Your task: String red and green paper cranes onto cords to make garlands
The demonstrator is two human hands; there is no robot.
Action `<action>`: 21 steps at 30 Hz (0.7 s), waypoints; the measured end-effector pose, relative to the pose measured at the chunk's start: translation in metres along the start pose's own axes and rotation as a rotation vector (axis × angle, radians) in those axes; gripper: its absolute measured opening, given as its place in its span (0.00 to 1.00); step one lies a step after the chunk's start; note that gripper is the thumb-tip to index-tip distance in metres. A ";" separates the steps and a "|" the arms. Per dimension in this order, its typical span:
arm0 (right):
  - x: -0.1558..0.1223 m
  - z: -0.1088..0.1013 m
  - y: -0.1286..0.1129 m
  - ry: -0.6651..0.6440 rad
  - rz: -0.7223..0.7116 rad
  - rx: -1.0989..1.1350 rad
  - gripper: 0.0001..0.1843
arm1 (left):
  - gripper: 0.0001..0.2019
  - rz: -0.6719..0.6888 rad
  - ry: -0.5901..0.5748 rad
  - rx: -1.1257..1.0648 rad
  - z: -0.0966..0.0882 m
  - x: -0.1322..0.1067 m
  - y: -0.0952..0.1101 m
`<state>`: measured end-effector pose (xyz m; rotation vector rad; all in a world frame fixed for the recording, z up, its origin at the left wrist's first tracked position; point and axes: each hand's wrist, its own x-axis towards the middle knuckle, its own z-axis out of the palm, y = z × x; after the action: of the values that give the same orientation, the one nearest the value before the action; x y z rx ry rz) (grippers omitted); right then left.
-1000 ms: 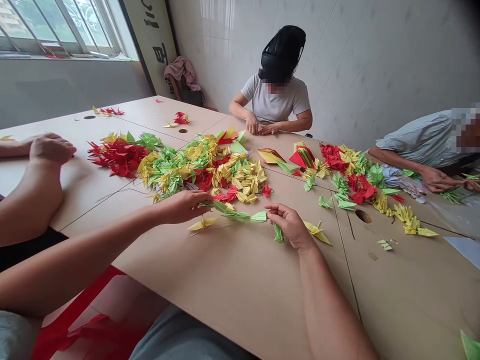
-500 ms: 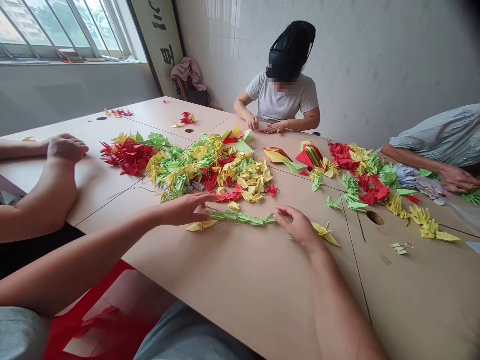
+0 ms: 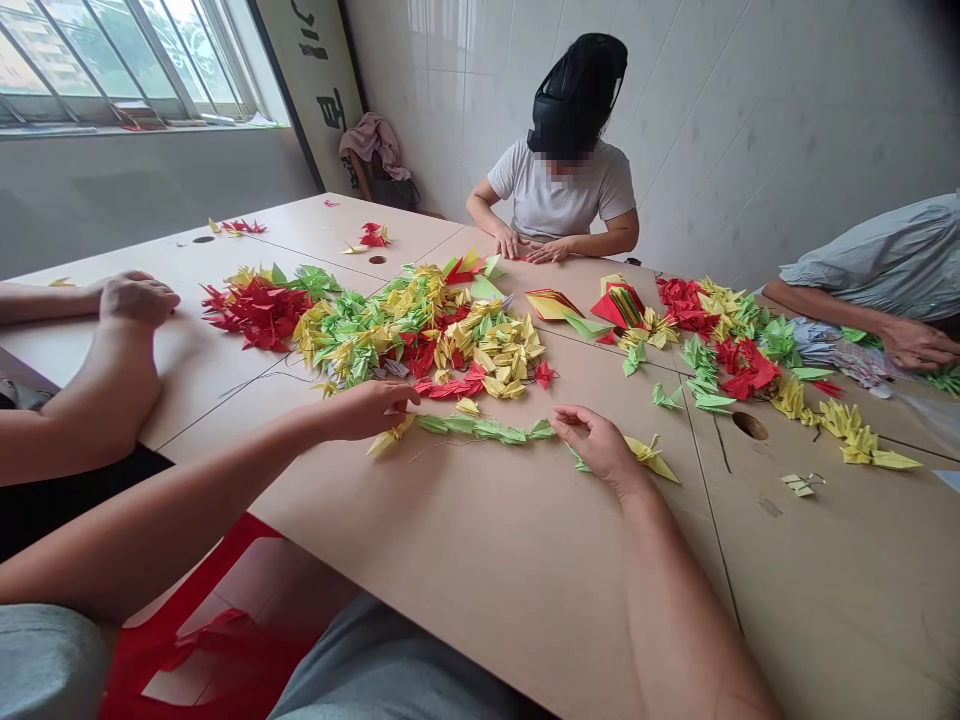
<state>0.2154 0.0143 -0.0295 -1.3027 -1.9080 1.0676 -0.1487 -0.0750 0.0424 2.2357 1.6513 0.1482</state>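
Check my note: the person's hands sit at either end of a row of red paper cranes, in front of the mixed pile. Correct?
Not quite: the head view shows the row of cranes is green, not red. The left hand and right hand do sit at its ends, in front of the mixed pile.

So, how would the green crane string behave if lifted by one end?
Probably floppy: the string lies in a wavy line of separate cranes. Likely very light, being folded paper. Pushed, it would probably bunch, not slide.
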 end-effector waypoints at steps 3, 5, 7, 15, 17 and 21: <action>0.000 0.000 0.000 -0.006 -0.006 0.004 0.23 | 0.14 -0.017 0.012 0.040 -0.002 0.004 0.004; 0.000 0.000 -0.001 -0.013 -0.013 0.004 0.24 | 0.14 -0.027 0.026 0.040 -0.005 0.007 0.005; -0.001 -0.001 -0.002 -0.020 -0.016 0.007 0.24 | 0.16 -0.031 0.052 0.003 -0.009 0.010 0.006; -0.009 -0.007 -0.021 -0.121 -0.032 -0.112 0.28 | 0.16 -0.076 0.169 0.040 -0.030 0.021 0.015; -0.010 -0.004 -0.028 -0.109 -0.076 -0.253 0.26 | 0.17 -0.035 0.242 0.140 -0.031 0.022 0.017; -0.008 0.008 -0.030 -0.001 -0.158 -0.432 0.08 | 0.16 0.081 0.381 0.288 -0.030 0.028 0.019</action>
<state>0.1980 -0.0015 -0.0078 -1.3418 -2.2826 0.5948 -0.1318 -0.0467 0.0729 2.6206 1.8725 0.4027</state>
